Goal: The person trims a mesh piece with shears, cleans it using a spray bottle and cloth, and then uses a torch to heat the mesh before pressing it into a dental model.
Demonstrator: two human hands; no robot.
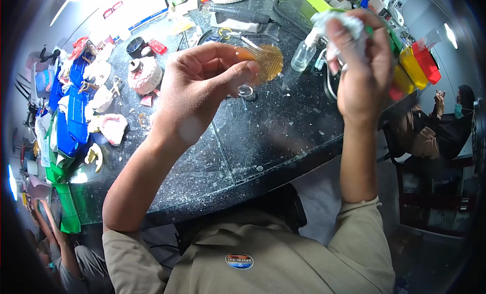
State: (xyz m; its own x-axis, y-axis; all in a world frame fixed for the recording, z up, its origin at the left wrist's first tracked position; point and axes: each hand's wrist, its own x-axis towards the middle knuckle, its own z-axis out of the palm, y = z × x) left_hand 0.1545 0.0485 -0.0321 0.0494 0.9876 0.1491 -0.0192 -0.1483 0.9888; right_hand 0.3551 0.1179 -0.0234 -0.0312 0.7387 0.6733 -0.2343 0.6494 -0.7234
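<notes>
Over the dark worktop, my left hand point(202, 81) pinches a round amber disc with a fine mesh pattern point(271, 64) between thumb and fingers. A small clear ring-like piece point(245, 91) shows just below my left fingertips. My right hand point(364, 66), slightly blurred, is raised at the upper right with its fingers closed on a crumpled whitish tissue or cloth point(336, 26). Between the hands stands a clear spray bottle point(304, 53), nearer to my right hand and not held.
Dental casts point(144, 75) and blue bins point(78, 101) line the left of the speckled dark table point(253, 147). A handpiece point(238, 14) lies on a stand at the back. Yellow and red bins point(424, 64) are at right. Other people sit at far right point(430, 122) and lower left point(66, 258).
</notes>
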